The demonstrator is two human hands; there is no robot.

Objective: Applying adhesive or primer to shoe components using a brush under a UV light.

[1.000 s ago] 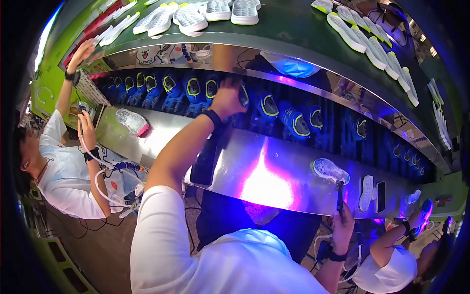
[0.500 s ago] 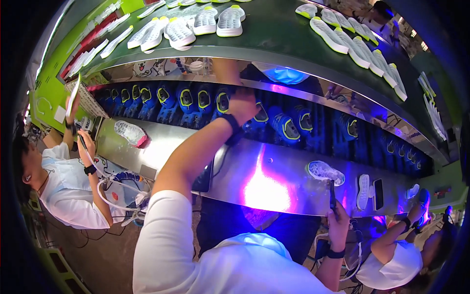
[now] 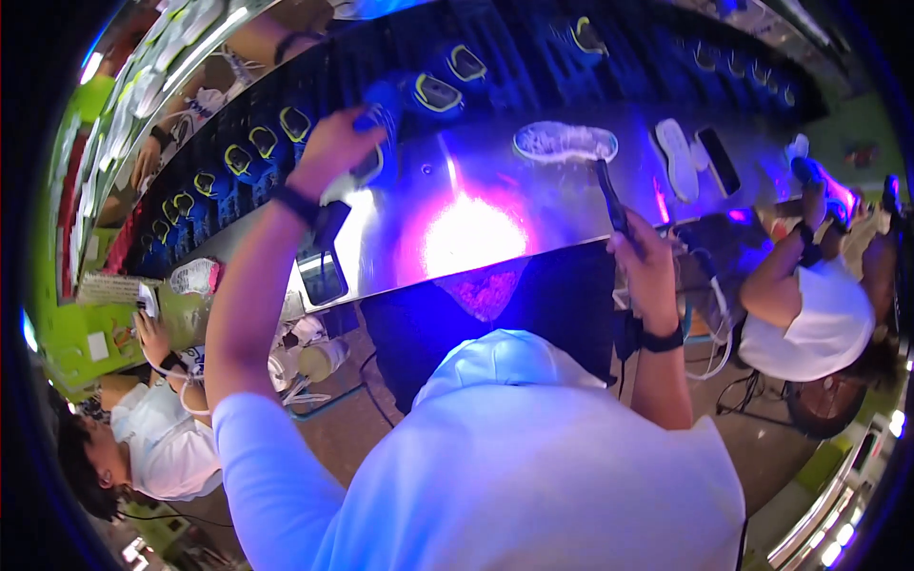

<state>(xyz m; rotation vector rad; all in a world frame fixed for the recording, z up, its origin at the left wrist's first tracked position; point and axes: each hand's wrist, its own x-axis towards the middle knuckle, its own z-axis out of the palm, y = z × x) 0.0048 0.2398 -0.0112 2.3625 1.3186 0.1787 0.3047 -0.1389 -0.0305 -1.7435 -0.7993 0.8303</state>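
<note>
My left hand [image 3: 333, 150] is closed around a blue shoe upper [image 3: 383, 112] with a lime-edged collar, holding it over the near edge of the conveyor of shoes. My right hand [image 3: 649, 271] grips a slim dark-handled brush [image 3: 612, 198], its tip reaching the near edge of a white shoe sole [image 3: 564, 143]. That sole lies on the metal worktable [image 3: 371, 243], its surface streaked and wet-looking. A bright pink-violet light patch glows on the tabletop between my hands.
Blue shoes [image 3: 466, 64] stand in a row along the dark conveyor [image 3: 533, 62]. Another white sole [image 3: 678, 157] and a phone [image 3: 719, 162] lie to the right; a dark flat device [image 3: 324, 266] is below my left forearm. Co-workers sit left [image 3: 171, 433] and right [image 3: 809, 314].
My left hand has come back from the conveyor row, now with a blue shoe upper. The view has turned and shifted. My right hand still holds the brush by the sole.
</note>
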